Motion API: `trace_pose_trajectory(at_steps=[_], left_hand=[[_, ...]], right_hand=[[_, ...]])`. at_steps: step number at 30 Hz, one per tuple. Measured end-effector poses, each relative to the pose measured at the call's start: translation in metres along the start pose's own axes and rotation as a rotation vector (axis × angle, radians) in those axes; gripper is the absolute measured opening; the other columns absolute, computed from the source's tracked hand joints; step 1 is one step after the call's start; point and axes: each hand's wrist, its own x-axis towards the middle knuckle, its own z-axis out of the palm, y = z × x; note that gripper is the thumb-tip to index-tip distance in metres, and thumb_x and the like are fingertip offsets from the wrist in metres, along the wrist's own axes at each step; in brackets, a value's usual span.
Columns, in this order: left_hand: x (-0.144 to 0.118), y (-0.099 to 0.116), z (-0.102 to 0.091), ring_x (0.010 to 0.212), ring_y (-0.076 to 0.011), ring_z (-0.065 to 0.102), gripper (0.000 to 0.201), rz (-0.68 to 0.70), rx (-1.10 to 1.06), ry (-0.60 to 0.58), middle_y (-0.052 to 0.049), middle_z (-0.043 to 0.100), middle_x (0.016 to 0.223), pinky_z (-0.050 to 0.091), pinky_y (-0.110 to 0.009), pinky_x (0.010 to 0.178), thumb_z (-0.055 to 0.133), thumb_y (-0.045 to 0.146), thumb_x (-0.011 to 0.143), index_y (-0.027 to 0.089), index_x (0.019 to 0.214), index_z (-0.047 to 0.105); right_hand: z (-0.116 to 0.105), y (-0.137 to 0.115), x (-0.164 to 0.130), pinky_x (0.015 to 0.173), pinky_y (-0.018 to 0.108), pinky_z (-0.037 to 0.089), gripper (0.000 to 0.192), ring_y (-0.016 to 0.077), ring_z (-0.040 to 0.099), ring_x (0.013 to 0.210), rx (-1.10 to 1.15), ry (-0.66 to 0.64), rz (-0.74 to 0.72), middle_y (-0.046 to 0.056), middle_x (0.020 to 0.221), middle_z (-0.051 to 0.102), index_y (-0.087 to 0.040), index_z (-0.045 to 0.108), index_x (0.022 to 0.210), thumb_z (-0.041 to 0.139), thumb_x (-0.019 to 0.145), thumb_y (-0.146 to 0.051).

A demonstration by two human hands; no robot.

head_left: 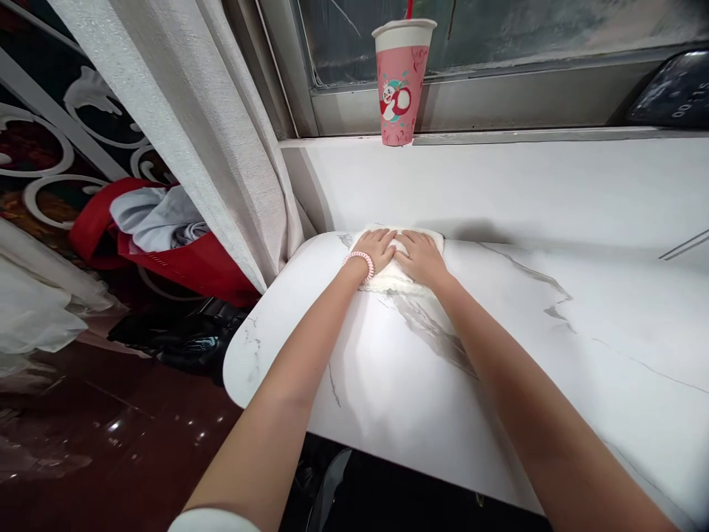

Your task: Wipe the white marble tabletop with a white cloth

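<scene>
on the white marbled table (388,399), the left hand (379,249), a pink-and-white band (366,259) at its wrist, and the right hand (422,258) lie flat, fingers slightly spread, on a white cloth (396,280) near the table's far edge, toward the left end, with a pink cup (403,96) beyond on the sill (532,137).

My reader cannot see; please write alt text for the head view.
A person's left hand and right hand lie on a rectangular cream cloth on a white, grey-veined table. Beyond, a tall pink cup with red straw stands by the metal-framed window; a pale fabric curtain hangs at left.
</scene>
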Motion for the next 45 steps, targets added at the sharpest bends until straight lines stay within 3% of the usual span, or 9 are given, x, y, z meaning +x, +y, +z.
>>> trace_pose_trajectory(at_steps=[4,8,12,20,24,29,37,41,45], left_hand=[[-0.012,0.023,-0.002,0.142,-0.0243,0.037,0.053,0.019,-0.028,-0.011,-0.012,0.044,0.153,0.025,-0.046,0.119,0.029,0.031,0.098,0.014,0.146,0.042],[-0.041,0.04,-0.008,0.144,-0.0238,0.035,0.054,0.018,-0.034,-0.024,-0.012,0.042,0.154,0.022,-0.046,0.121,0.026,0.032,0.099,0.013,0.147,0.04],[-0.084,0.061,-0.016,0.145,-0.0235,0.032,0.054,0.021,-0.042,-0.051,-0.012,0.039,0.156,0.02,-0.047,0.122,0.026,0.032,0.099,0.012,0.148,0.039],[-0.195,0.109,-0.026,0.145,-0.0254,0.034,0.054,0.026,-0.016,0.013,-0.013,0.042,0.154,0.023,-0.049,0.122,0.026,0.036,0.099,0.015,0.147,0.04],[-0.225,0.132,-0.032,0.144,-0.0259,0.035,0.055,0.011,0.009,0.026,-0.015,0.044,0.152,0.026,-0.049,0.121,0.024,0.035,0.1,0.012,0.147,0.04],[-0.227,0.164,-0.031,0.144,-0.0291,0.035,0.055,0.022,0.034,0.031,-0.018,0.044,0.151,0.027,-0.052,0.12,0.022,0.03,0.1,0.004,0.145,0.042],[-0.189,0.209,-0.023,0.144,-0.0297,0.035,0.055,0.123,0.001,-0.002,-0.019,0.043,0.152,0.027,-0.051,0.12,0.028,0.033,0.1,0.004,0.145,0.042],[-0.174,0.213,-0.021,0.144,-0.0312,0.033,0.057,0.177,0.002,-0.04,-0.02,0.04,0.153,0.025,-0.052,0.12,0.028,0.035,0.1,0.003,0.146,0.04],[-0.153,0.202,-0.018,0.144,-0.031,0.034,0.058,0.145,-0.002,-0.051,-0.02,0.041,0.153,0.024,-0.052,0.12,0.029,0.036,0.099,0.004,0.146,0.039]], right_hand=[[-0.01,-0.004,-0.026,0.115,0.043,0.025,0.046,0.0258,0.044,0.134,-0.052,0.004,0.039,0.014,0.144,0.053,-0.012,0.053,0.137,0.037,0.096,-0.024],[-0.019,-0.02,-0.055,0.118,0.045,0.021,0.048,0.0277,0.04,0.137,-0.072,-0.014,0.061,0.015,0.147,0.05,-0.008,0.051,0.139,0.036,0.096,-0.024],[-0.031,-0.041,-0.096,0.118,0.047,0.022,0.049,0.0292,0.039,0.139,-0.114,-0.021,0.037,0.018,0.149,0.047,-0.006,0.049,0.14,0.035,0.097,-0.024],[-0.064,-0.086,-0.191,0.12,0.052,0.022,0.054,0.0339,0.035,0.142,-0.086,-0.075,-0.089,0.021,0.152,0.042,-0.001,0.046,0.143,0.034,0.098,-0.028],[-0.077,-0.093,-0.221,0.12,0.054,0.023,0.055,0.0343,0.034,0.143,-0.058,-0.08,-0.149,0.022,0.152,0.041,-0.001,0.045,0.145,0.032,0.099,-0.029],[-0.092,-0.075,-0.239,0.12,0.055,0.025,0.054,0.0326,0.035,0.143,-0.028,-0.085,-0.154,0.02,0.151,0.043,-0.002,0.047,0.143,0.031,0.099,-0.028],[-0.114,-0.026,-0.26,0.12,0.053,0.028,0.053,0.0279,0.033,0.145,-0.059,-0.091,-0.083,0.016,0.153,0.042,-0.011,0.041,0.147,0.031,0.099,-0.031],[-0.119,-0.011,-0.256,0.119,0.054,0.029,0.053,0.0289,0.034,0.144,-0.065,-0.1,-0.076,0.016,0.152,0.043,-0.012,0.044,0.145,0.032,0.098,-0.034],[-0.113,0.003,-0.234,0.118,0.053,0.028,0.053,0.0292,0.037,0.141,-0.033,-0.115,-0.093,0.017,0.15,0.045,-0.012,0.045,0.143,0.032,0.097,-0.036]])
